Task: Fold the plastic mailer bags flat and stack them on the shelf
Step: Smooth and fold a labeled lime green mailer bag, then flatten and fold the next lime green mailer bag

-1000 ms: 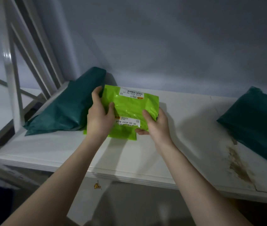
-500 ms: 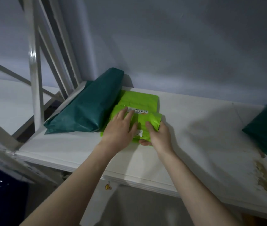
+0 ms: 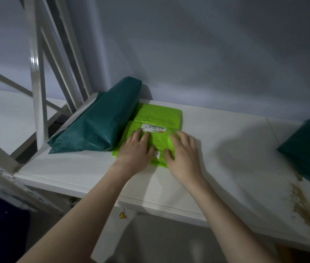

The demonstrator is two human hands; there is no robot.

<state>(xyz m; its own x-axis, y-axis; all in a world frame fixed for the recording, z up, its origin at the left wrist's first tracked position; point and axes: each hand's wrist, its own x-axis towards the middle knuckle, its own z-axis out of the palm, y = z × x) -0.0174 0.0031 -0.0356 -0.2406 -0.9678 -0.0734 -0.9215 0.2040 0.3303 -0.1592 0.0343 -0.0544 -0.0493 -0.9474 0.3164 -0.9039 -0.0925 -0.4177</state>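
**Both hands flat on a lime-green mailer on the shelf**

A grey wall [image 3: 207, 54] fills the far side of the scene, with a white metal rack frame [image 3: 36, 82] rising at the left. Below it runs the white shelf [image 3: 235, 158], its board stained brown toward the near right edge. A large dark green mailer [image 3: 97, 126] lies at the far left of the shelf, angled from the wall toward the near edge; another dark green mailer [image 3: 309, 149] sits at the far right, cut off by the frame. Just right of the left one, a lime-green mailer [image 3: 159, 115] lies flat against the wall, and a second lime-green mailer [image 3: 159, 141] with a white label [image 3: 153, 128] rests on top of it, shifted nearer. The left hand [image 3: 134, 153] presses on this top mailer, fingers straight and spread. The right hand [image 3: 183, 154] lies on its right edge, fingers extended, slightly blurred.
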